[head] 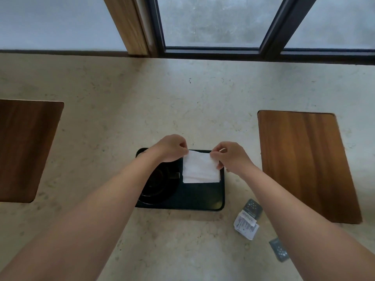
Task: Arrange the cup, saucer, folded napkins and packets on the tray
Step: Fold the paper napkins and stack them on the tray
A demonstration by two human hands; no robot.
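A black rectangular tray (203, 199) lies on the pale stone counter. On its left half stands a black cup on a black saucer (160, 185), partly hidden by my left forearm. A white folded napkin (199, 169) rests over the tray's far right part. My left hand (169, 148) pinches the napkin's far left corner and my right hand (231, 157) pinches its far right corner. To the right of the tray, on the counter, lie a white printed packet (245, 225) overlapping a grey packet (253, 207), and another grey packet (280, 249) nearer to me.
A wooden board (304, 163) lies on the counter to the right and another wooden board (26, 149) to the left. A dark-framed window (213, 23) and a wooden post (129, 25) rise behind the counter's far edge.
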